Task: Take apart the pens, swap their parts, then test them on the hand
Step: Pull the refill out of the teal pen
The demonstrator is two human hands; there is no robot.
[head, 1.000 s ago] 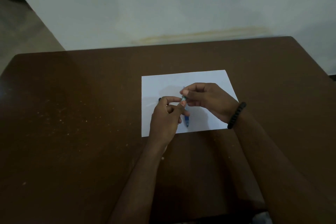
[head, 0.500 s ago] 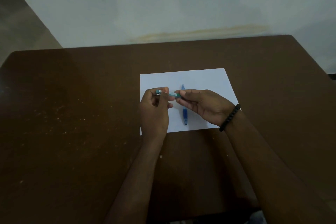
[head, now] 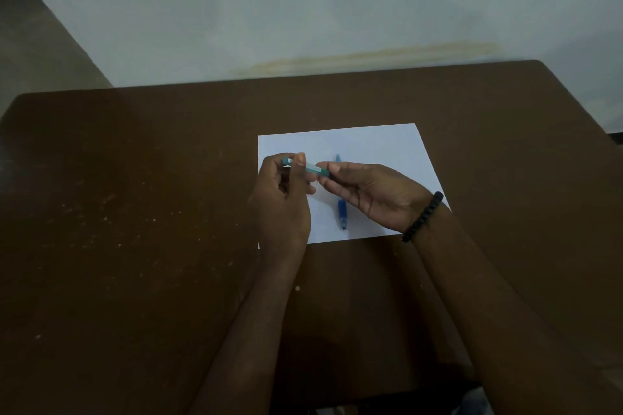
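Teal pen (head: 308, 167) is held up over the left part of the sheet of paper (head: 377, 145), lying roughly level, left end slightly higher. Left hand (head: 283, 202) has a closed grip on the pen's left end, thumb on top and fingers curled under. Right hand (head: 374, 194) pinches the pen's right end between thumb and fingertips, also closed on it. Both grips are on the same pen, one end each.

Blue pen (head: 341, 209) lies flat on the paper, just right of the teal pen and partly under the right hand, long axis pointing away from the person. Nobody touches it. It looks whole, though detail is too soft to be sure.

Paper sits on the dark brown tabletop (head: 135, 246), with nothing else on the tabletop near it apart from pale specks. Black bead bracelet (head: 423, 217) is on the right wrist.

Judgement: the step in hand is opening the teal pen, by unscrewing or pulling the halves apart. No gap or loose part shows yet, so the task is early.

To do it well:
- Hold the left grip fixed, twist with the right only. Keep both pinches close to the joint so the barrel does not flex.
- Keep the pen over the paper, so a spring or refill that drops lands on white and stays visible; the tabletop is dark and would hide it.
- Pull straight along the axis once the thread lets go.
- Lay the parts on the paper well apart from the blue pen, so the sets do not mix before the swap.
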